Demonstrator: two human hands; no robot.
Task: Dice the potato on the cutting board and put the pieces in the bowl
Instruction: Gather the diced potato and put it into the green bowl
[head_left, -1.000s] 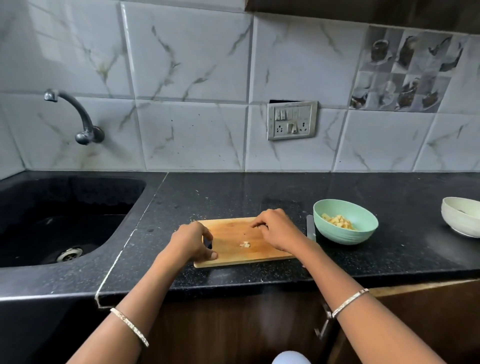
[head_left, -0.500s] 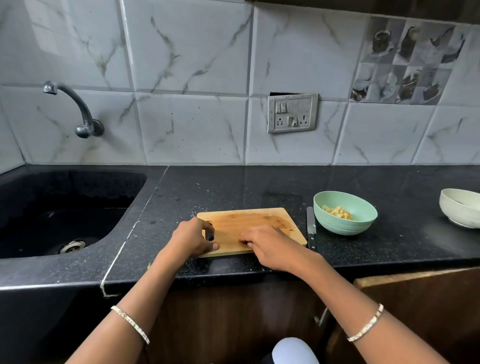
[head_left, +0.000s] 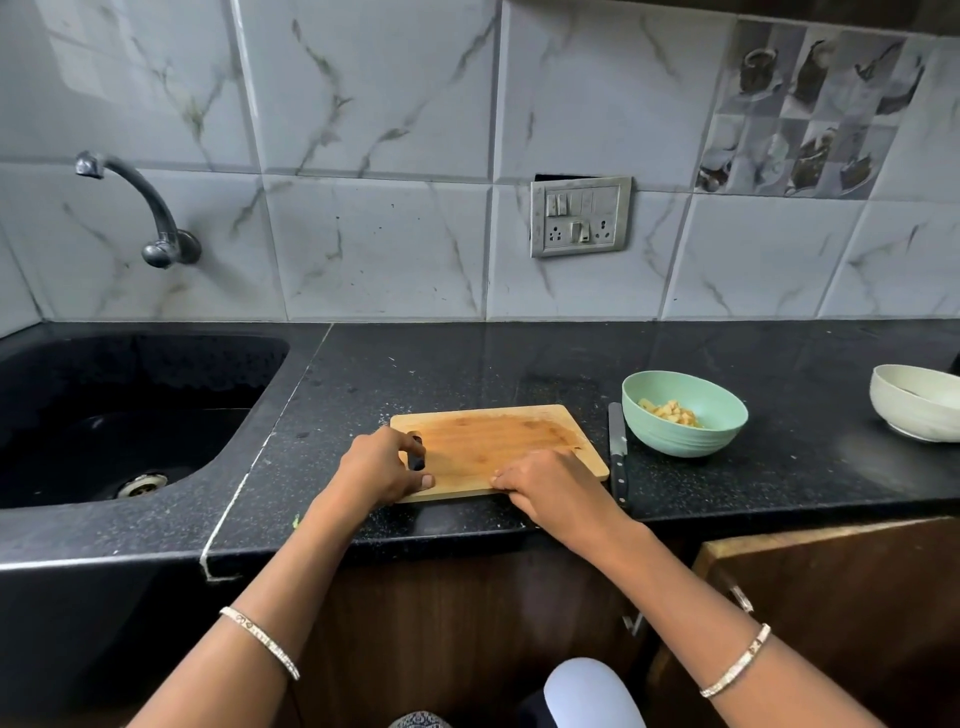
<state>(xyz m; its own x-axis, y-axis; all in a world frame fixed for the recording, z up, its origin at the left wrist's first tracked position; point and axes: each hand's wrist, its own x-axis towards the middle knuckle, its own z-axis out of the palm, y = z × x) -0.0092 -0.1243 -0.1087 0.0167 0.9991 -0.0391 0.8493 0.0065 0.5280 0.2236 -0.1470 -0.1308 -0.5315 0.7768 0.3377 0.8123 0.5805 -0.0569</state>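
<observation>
Nearly done: cutting board (head_left: 498, 441) bare mid-frame, potato pieces (head_left: 670, 413) in bowl (head_left: 675, 442) centre-right. Left hand (head_left: 376, 467) gripping board; right hand (head_left: 550, 486) curled, contents unclear.

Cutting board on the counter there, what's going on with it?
A person's left hand grips the cutting board by its handle hole; the right hand rests curled over its near edge. The board's visible surface looks bare. The green bowl holds diced potato, and the knife lies on the counter between board and bowl.
</observation>
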